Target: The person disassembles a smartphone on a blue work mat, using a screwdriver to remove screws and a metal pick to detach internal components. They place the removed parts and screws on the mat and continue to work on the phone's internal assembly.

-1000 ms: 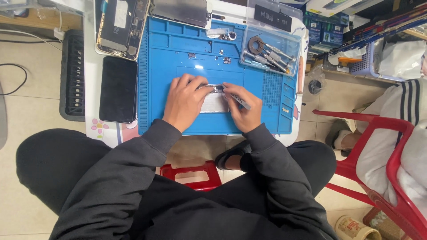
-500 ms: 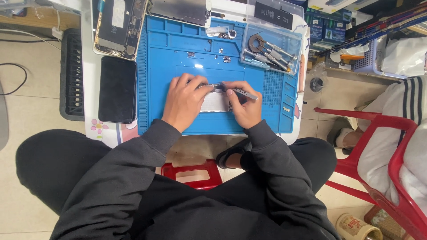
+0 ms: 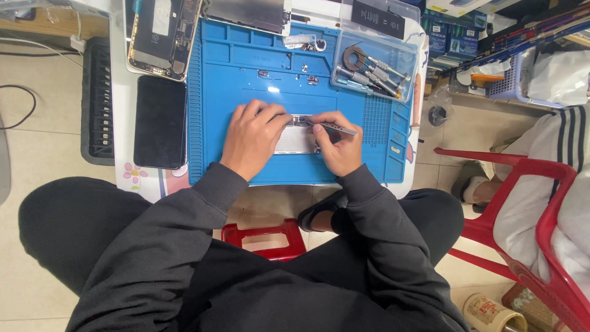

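Up right, blue boxes (image 3: 447,38) beyond the clear rectangular tool tray (image 3: 375,64)

Small silver part (image 3: 295,139) mostly hidden under left hand (image 3: 253,140)

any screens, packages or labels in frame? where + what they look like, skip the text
Dark phone screen: left of the blue mat, black rectangle, unlit, face up.
Opened phone body: top left, gold-edged, black battery bearing a white label.
Black box: top edge, behind the clear tool tray, flat, small white print.
Blue cartons: right of the table, stacked, blue with white print.
Paper tub: floor, bottom right, cream cylinder, red-printed label.
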